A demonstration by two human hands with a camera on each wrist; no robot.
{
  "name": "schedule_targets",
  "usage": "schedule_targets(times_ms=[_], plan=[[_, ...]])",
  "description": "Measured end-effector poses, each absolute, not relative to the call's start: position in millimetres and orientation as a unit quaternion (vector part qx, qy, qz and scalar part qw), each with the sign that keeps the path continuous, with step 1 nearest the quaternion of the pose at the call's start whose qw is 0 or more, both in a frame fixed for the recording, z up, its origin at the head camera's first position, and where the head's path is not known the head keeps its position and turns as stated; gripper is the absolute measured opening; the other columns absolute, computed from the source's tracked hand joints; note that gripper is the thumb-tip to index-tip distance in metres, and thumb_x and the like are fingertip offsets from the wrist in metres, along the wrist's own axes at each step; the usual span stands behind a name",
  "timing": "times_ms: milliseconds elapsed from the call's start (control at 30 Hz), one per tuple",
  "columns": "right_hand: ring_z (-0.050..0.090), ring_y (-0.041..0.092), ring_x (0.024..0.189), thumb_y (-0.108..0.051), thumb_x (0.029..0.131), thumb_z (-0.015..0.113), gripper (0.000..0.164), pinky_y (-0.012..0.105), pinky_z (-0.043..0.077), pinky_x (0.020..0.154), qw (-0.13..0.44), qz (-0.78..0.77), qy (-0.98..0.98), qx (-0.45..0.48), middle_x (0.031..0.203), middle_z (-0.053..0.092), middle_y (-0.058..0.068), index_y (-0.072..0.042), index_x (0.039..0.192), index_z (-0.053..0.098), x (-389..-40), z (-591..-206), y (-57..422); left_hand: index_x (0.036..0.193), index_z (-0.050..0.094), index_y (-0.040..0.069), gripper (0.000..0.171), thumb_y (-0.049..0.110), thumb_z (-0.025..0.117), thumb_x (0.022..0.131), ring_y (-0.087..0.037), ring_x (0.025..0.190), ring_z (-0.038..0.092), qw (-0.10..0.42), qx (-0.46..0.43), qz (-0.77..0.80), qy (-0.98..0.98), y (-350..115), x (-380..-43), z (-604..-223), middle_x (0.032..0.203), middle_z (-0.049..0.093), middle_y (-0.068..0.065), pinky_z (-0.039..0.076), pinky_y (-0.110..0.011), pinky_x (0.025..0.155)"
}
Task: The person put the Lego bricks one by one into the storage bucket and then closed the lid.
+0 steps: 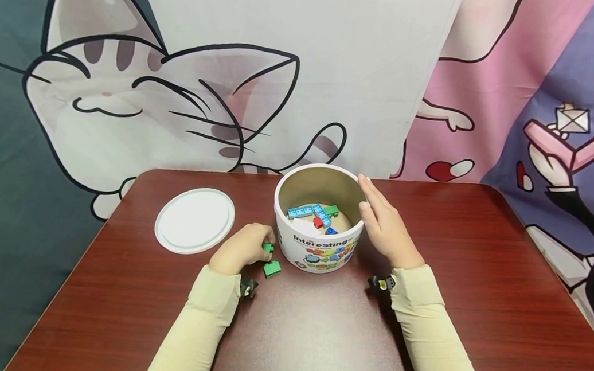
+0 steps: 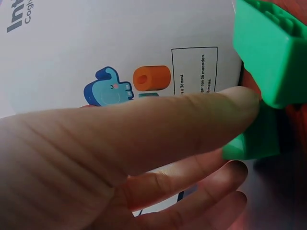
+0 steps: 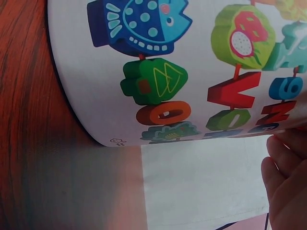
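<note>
My left hand (image 1: pixel 243 249), at the left side of a white printed bucket (image 1: pixel 318 253), pinches a green toy brick (image 2: pixel 254 139) between thumb and fingers. A second green brick (image 1: pixel 273 269) lies on the table just in front of that hand. My right hand (image 1: pixel 388 229) rests along the bucket's right side with its fingers straight, the fingertips at the rim. Inside the bucket lie light blue bricks (image 1: pixel 300 211), a green brick (image 1: pixel 332 210), a small red brick (image 1: pixel 317 222) and a dark blue brick (image 1: pixel 331 231).
A round white lid (image 1: pixel 194 221) lies on the dark red wooden table (image 1: pixel 312 336), left of the bucket. Behind the table's far edge hangs a cloth backdrop (image 1: pixel 288 18) with cartoon drawings.
</note>
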State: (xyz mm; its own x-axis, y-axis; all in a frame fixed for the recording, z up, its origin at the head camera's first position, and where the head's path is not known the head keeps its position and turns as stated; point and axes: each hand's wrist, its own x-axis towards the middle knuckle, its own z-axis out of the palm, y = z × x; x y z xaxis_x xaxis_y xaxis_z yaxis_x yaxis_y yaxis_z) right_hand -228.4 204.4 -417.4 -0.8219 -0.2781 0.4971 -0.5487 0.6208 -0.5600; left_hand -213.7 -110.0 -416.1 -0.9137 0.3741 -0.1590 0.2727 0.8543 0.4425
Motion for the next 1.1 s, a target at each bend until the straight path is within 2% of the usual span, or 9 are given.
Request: schedule_targets(times_ms=[233, 400, 600, 933, 1100], plan=[[0.031, 0.029, 0.150, -0.028, 0.108, 0.044, 0.054, 0.045, 0.026, 0.122, 0.186, 0.370, -0.880, 0.232, 0.162, 0.036, 0.006, -0.011, 0.158, 0.036, -229, -417, 204, 0.092, 0.069, 0.004, 0.021, 0.002, 0.082, 0.076, -0.021, 0.086, 0.058, 0.114, 0.177, 0.195, 0.958, -111, -215, -415, 0.089, 0.064, -0.007, 0.052, -0.036, 0.084], [0.033, 0.033, 0.149, -0.026, 0.107, 0.045, 0.053, 0.042, 0.026, 0.122, 0.193, 0.371, -0.877, 0.236, 0.161, 0.038, 0.007, -0.010, 0.157, 0.038, -229, -417, 204, 0.094, 0.068, 0.005, 0.021, 0.003, 0.081, 0.078, -0.023, 0.086, 0.059, 0.091, 0.177, 0.201, 0.959, -114, -215, -414, 0.091, 0.063, -0.008, 0.053, -0.039, 0.083], [0.032, 0.028, 0.150, -0.026, 0.107, 0.044, 0.053, 0.041, 0.026, 0.122, 0.191, 0.371, -0.877, 0.237, 0.161, 0.037, 0.006, -0.010, 0.157, 0.038, -229, -416, 204, 0.100, 0.067, 0.002, 0.023, 0.004, 0.081, 0.081, -0.027, 0.089, 0.059, 0.054, 0.168, 0.237, 0.955, -119, -215, -409, 0.095, 0.062, -0.011, 0.052, -0.044, 0.085], [0.033, 0.032, 0.149, -0.026, 0.107, 0.045, 0.053, 0.040, 0.026, 0.122, 0.191, 0.369, -0.879, 0.236, 0.161, 0.038, 0.008, -0.009, 0.157, 0.038, -228, -417, 204, 0.105, 0.066, 0.003, 0.026, 0.008, 0.081, 0.084, -0.025, 0.087, 0.057, 0.008, 0.167, 0.277, 0.946, -121, -210, -393, 0.096, 0.061, -0.010, 0.051, -0.041, 0.081], [0.033, 0.030, 0.149, -0.026, 0.108, 0.044, 0.053, 0.041, 0.026, 0.122, 0.191, 0.368, -0.879, 0.236, 0.161, 0.037, 0.007, -0.009, 0.157, 0.038, -228, -417, 204, 0.106, 0.065, 0.003, 0.026, 0.008, 0.080, 0.085, -0.030, 0.091, 0.060, -0.005, 0.179, 0.300, 0.937, -124, -204, -382, 0.097, 0.062, -0.010, 0.051, -0.042, 0.083]])
